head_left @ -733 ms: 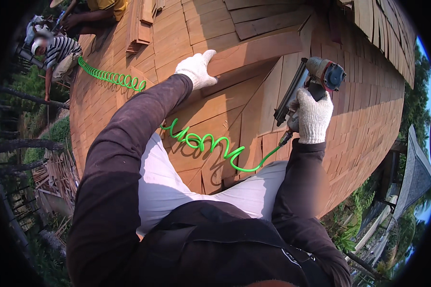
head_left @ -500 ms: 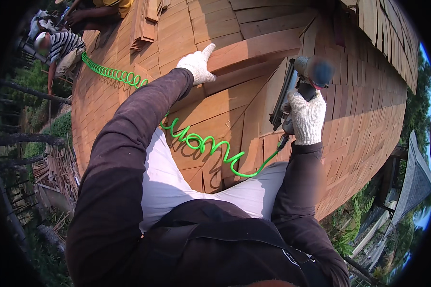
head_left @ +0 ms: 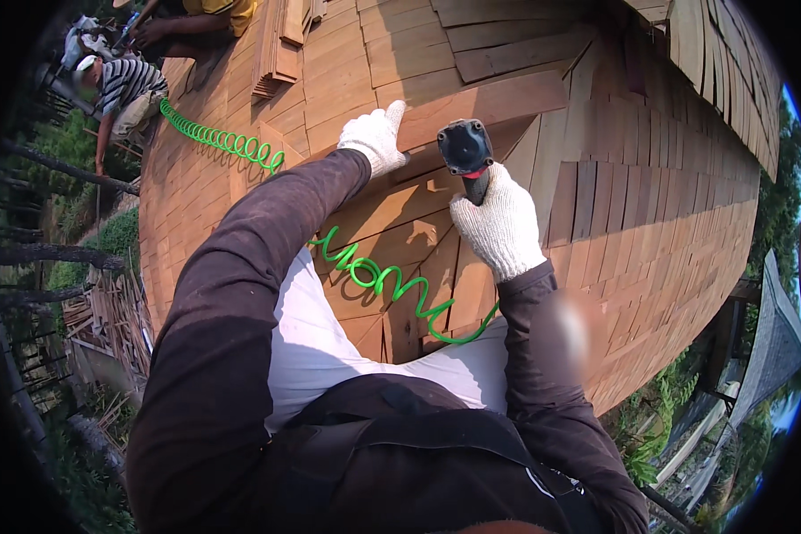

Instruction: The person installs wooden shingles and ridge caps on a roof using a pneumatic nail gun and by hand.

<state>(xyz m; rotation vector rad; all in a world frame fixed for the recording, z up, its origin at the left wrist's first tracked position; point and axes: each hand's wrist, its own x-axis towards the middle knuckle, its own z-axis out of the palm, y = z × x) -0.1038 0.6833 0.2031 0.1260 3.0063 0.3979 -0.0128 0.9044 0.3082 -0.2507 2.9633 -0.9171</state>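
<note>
My left hand (head_left: 374,140), in a white knit glove, grips the left end of a long reddish wooden board (head_left: 481,111) lying across the shingles. My right hand (head_left: 498,218), also gloved, is closed on the handle of a nail gun (head_left: 463,145); its dark round cap faces up, over the board's lower edge, and its nose is hidden underneath. A coiled green hose (head_left: 374,274) lies below it over the shingled roof (head_left: 347,71), running down toward my white-trousered legs (head_left: 311,343).
Stacked shingles (head_left: 276,49) lie at upper left. A co-worker in a striped shirt (head_left: 129,89) crouches at the left edge, another in yellow (head_left: 214,18) above. A shingled overhang (head_left: 716,62) is at upper right. The curved roof drops toward trees, timber (head_left: 102,329) and a dark sheet (head_left: 761,338).
My right hand has swung left and turned the nail gun from the right side to over the board. My left hand has shifted slightly right and down with the view, still on the board.
</note>
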